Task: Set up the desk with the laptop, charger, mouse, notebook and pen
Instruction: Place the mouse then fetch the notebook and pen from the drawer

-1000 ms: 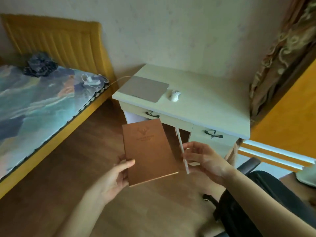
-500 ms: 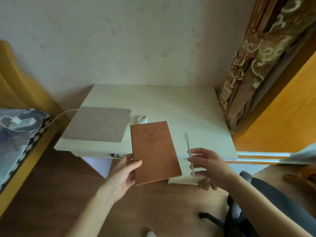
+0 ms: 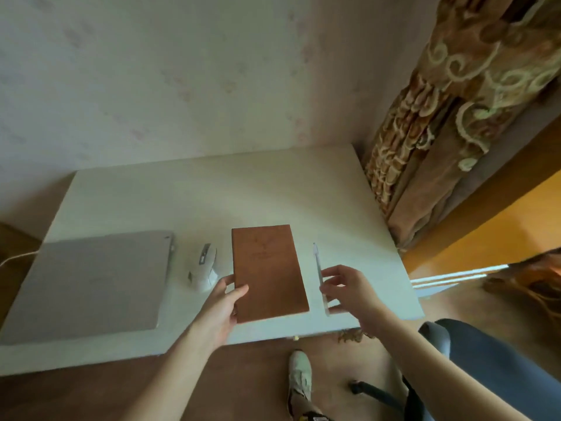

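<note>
The brown notebook (image 3: 267, 271) is over the white desk (image 3: 212, 192), right of the white mouse (image 3: 204, 270). My left hand (image 3: 223, 305) grips its lower left edge, thumb on the cover. My right hand (image 3: 349, 288) pinches a clear pen (image 3: 318, 268) held lengthwise just right of the notebook. Whether notebook and pen touch the desktop I cannot tell. The closed grey laptop (image 3: 88, 284) lies on the desk's left part, with a white charger cable (image 3: 15, 258) running off its left side.
A patterned brown curtain (image 3: 449, 117) hangs at the desk's right edge against an orange door frame. A dark office chair (image 3: 473, 366) stands at lower right. My shoe (image 3: 300, 375) is on the wooden floor below the desk front.
I have stepped up to the desk, and both hands have carried the notebook and pen forward from in front of the drawers to above the desktop, right of the mouse.
</note>
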